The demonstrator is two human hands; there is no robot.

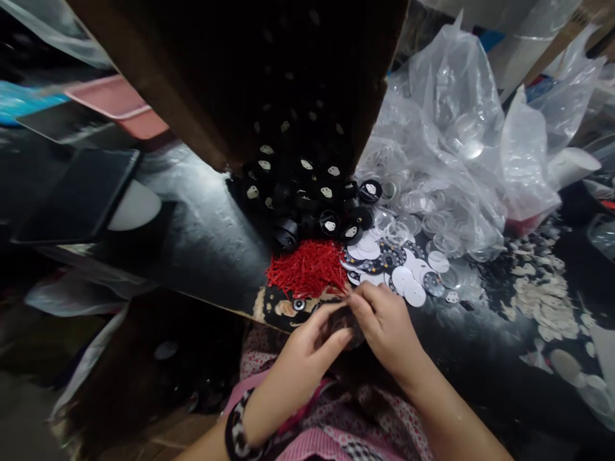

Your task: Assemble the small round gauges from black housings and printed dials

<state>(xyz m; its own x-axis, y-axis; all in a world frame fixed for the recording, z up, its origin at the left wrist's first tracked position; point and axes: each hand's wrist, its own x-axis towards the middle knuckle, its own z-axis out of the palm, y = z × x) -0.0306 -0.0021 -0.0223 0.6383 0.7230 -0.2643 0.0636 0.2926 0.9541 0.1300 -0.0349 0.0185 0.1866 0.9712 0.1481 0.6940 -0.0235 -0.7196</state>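
Observation:
My left hand [307, 349] is curled around a small dark round piece [352, 325] at the table's front edge, thumb and fingers on its near side. My right hand [387, 328] closes on the same piece from the right, its fingertips at the top. The fingers hide much of the piece. Just beyond my hands lies a heap of thin red sticks [307, 269]. White and black printed discs [408, 285] are spread right of the heap. A tiny round part [298, 305] lies near the edge.
Behind the red heap, black round cases [329, 223] spill from a large open box [192, 83]. Clear plastic rings [446, 242] and bags [446, 83] crowd the right. Pale flat pieces [545, 301] lie far right. A pink basin [118, 102] and dark flat panel [79, 195] are left.

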